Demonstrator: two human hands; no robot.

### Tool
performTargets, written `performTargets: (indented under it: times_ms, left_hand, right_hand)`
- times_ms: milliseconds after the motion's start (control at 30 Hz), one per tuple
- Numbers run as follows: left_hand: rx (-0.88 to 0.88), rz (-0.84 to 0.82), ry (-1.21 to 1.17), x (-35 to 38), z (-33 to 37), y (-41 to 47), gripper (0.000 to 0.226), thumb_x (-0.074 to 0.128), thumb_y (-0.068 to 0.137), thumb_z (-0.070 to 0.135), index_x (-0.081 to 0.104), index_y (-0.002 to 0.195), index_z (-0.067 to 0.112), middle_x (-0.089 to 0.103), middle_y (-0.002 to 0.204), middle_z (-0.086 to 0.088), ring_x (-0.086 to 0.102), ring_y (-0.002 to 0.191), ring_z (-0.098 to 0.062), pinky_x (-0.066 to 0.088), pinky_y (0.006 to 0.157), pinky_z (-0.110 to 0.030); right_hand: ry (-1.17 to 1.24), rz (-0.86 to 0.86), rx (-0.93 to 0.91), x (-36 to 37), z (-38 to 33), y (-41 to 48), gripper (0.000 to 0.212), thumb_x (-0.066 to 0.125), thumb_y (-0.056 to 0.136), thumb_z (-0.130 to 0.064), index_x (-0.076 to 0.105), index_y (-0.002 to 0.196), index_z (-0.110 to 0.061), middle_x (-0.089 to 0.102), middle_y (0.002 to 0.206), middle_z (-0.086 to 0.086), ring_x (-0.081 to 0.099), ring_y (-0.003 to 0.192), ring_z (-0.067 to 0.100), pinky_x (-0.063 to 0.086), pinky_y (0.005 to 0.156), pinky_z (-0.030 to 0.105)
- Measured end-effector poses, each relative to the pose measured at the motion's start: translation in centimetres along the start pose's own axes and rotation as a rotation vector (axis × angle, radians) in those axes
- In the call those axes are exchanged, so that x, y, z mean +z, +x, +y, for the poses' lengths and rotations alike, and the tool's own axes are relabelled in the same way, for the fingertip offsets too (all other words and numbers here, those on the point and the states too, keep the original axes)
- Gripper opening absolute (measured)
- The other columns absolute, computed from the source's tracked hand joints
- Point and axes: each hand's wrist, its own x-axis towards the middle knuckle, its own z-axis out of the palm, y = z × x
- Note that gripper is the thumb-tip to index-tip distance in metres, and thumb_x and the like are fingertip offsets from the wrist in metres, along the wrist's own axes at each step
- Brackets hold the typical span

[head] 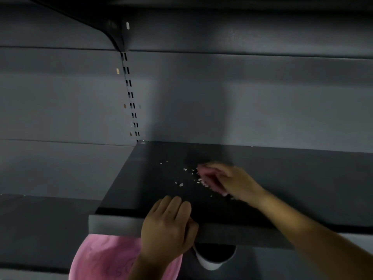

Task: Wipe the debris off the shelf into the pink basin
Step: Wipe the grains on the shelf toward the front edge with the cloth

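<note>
— What is the debris [181,184] looking like?

— Small pale flakes and crumbs are lying scattered over the dark shelf [292,178], toward its left half. The thickest cluster is sitting right against the pink cloth [205,175], and a few stray specks are lying further back and further left.

— And where is the pink basin [101,257] sitting?

— Low at the left, below the shelf's front lip. Its rim is tucking under the lip, and the person's left forearm is covering part of it. Its inside is showing a faint marbled pattern.

— What is the right hand [234,182] doing?

— It is reaching in from the right and clutching the pink cloth, fingers curled around it, with the cloth pressing down on the shelf among the flakes. The hand and the cloth are both blurring, so finer detail is not showing.

— And the left hand [167,225]?

— It is resting on the shelf's front edge, holding nothing. Its fingers [173,203] are lying together on the shelf top, loosely extended, and the thumb [192,226] is lying along the lip. It is sitting directly above the basin's right side.

— Anything else showing?

— A white round container [212,263] is peeking out beneath the shelf, just right of the basin, and a slotted upright [131,96] is running up the grey back panel.
</note>
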Motion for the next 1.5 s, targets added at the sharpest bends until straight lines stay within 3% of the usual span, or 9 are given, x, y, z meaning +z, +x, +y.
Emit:
performTargets:
  times_ms: [200, 300, 533, 800, 967, 1167, 1233, 1367, 1500]
  left_hand:
    - [-0.019, -0.033, -0.006, -0.4, 0.0, 0.0, 0.011, 0.049, 0.068, 0.017, 0.045, 0.059, 0.012, 0.043, 0.059, -0.005, 0.039, 0.052, -0.023, 0.036, 0.049, -0.032]
    - [-0.018, -0.019, -0.006, -0.3, 0.0, 0.0, 0.011, 0.049, 0.068, 0.016, 0.042, 0.06, 0.013, 0.042, 0.058, -0.004, 0.038, 0.052, -0.022, 0.034, 0.049, -0.031]
    - [-0.01, 0.009, 0.009, -0.1, 0.1, -0.1, 0.013, 0.046, 0.069, 0.012, 0.04, 0.057, 0.012, 0.039, 0.057, -0.004, 0.034, 0.052, -0.022, 0.029, 0.05, -0.031]
    - [-0.039, -0.055, 0.025, -0.4, 0.2, -0.1, 0.014, 0.05, 0.072, 0.02, 0.048, 0.061, 0.011, 0.046, 0.06, -0.005, 0.04, 0.053, -0.023, 0.035, 0.049, -0.031]
    - [-0.076, -0.045, -0.033, -0.6, 0.2, -0.1, 0.014, 0.05, 0.071, 0.018, 0.042, 0.061, 0.012, 0.042, 0.059, -0.006, 0.036, 0.053, -0.023, 0.032, 0.049, -0.031]
    - [-0.103, -0.01, -0.019, -0.2, 0.5, 0.1, 0.014, 0.05, 0.071, 0.017, 0.043, 0.06, 0.012, 0.041, 0.058, -0.004, 0.035, 0.053, -0.021, 0.029, 0.052, -0.029]
    - [-0.097, -0.009, -0.007, -0.2, 0.6, 0.1, 0.014, 0.05, 0.072, 0.017, 0.044, 0.06, 0.012, 0.042, 0.059, -0.003, 0.036, 0.053, -0.021, 0.031, 0.051, -0.029]
    - [-0.081, -0.005, -0.007, -0.3, 0.6, 0.2, 0.015, 0.054, 0.069, 0.019, 0.045, 0.058, 0.012, 0.043, 0.059, -0.004, 0.038, 0.054, -0.021, 0.032, 0.052, -0.03]
    - [-0.073, -0.126, -0.068, -1.3, 0.5, 0.5, 0.014, 0.054, 0.068, 0.026, 0.05, 0.061, 0.014, 0.049, 0.061, -0.002, 0.045, 0.055, -0.019, 0.038, 0.052, -0.025]
  right_hand:
    - [0.592, 0.204, 0.19, -0.2, -1.9, 0.5, 0.03, 0.033, 0.093, 0.0, 0.061, 0.102, -0.008, 0.062, 0.07, 0.013, 0.057, 0.05, 0.013, 0.042, 0.045, 0.021]
    - [0.456, 0.297, 0.209, -3.5, 0.5, -2.3, 0.036, 0.033, 0.092, 0.005, 0.061, 0.107, -0.01, 0.065, 0.071, 0.017, 0.059, 0.043, 0.009, 0.042, 0.039, 0.017]
    - [0.182, -0.268, -0.137, -3.9, 3.0, -8.5, 0.045, 0.059, 0.072, 0.013, 0.074, 0.097, -0.021, 0.061, 0.121, -0.026, 0.046, 0.119, -0.013, 0.035, 0.096, 0.003]
    - [-0.155, -0.329, -0.612, 1.9, -0.7, -0.8, 0.03, 0.054, 0.089, -0.006, 0.064, 0.116, -0.016, 0.058, 0.131, -0.003, 0.037, 0.131, -0.002, 0.028, 0.111, 0.015]
    - [0.046, -0.053, -0.523, 1.6, -1.3, 1.6, 0.041, 0.053, 0.081, 0.015, 0.064, 0.112, -0.009, 0.061, 0.124, 0.004, 0.051, 0.123, 0.008, 0.036, 0.106, 0.016]
    - [0.086, 0.169, -0.037, -4.3, 3.7, 2.3, 0.038, 0.048, 0.089, 0.003, 0.067, 0.099, -0.029, 0.072, 0.081, 0.005, 0.065, 0.063, 0.011, 0.051, 0.057, 0.014]
    - [-0.16, 0.128, 0.194, -4.8, 5.5, 2.6, 0.04, 0.044, 0.088, 0.002, 0.06, 0.116, -0.021, 0.071, 0.091, 0.005, 0.068, 0.074, 0.02, 0.051, 0.061, 0.021]
    - [-0.291, 0.168, 0.093, -1.6, 4.1, 2.9, 0.043, 0.047, 0.087, 0.002, 0.052, 0.128, -0.012, 0.054, 0.134, 0.005, 0.052, 0.12, 0.017, 0.033, 0.099, 0.013]
    - [-0.165, 0.131, -0.064, 3.5, -0.4, 3.9, 0.042, 0.05, 0.083, 0.009, 0.059, 0.12, -0.009, 0.062, 0.119, 0.002, 0.05, 0.102, 0.001, 0.025, 0.077, -0.013]
